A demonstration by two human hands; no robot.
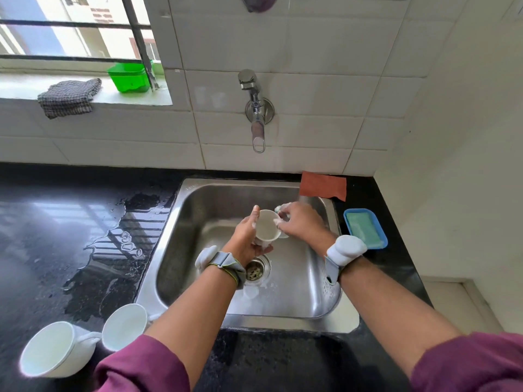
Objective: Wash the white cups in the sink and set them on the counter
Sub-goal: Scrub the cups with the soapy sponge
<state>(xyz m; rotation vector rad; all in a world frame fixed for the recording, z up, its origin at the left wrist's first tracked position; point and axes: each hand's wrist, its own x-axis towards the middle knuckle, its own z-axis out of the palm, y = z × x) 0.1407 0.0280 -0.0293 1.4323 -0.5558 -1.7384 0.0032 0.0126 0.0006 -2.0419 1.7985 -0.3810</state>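
Scrubbing a cup over the sink, two more already on the counter

At far left one white cup (46, 349) and a second cup (124, 326) sat close together on the black counter (42, 222), just beside a puddle (113, 250). By my reading, they were either finished or waiting their turn. Over the steel sink (283, 321) the left hand (249, 236) was curled round the base of a third cup (267, 224), tilted with its mouth away from the person. The right hand (300, 222) pinched a soapy scrubber (283, 207) against the cup's rim. This looked like the soaping step. The tap (256, 108) showed no water running, so the next move likely called for opening it, rinsing off the foam and carrying the cup left to the counter. At right lay a blue soap dish (365, 227).
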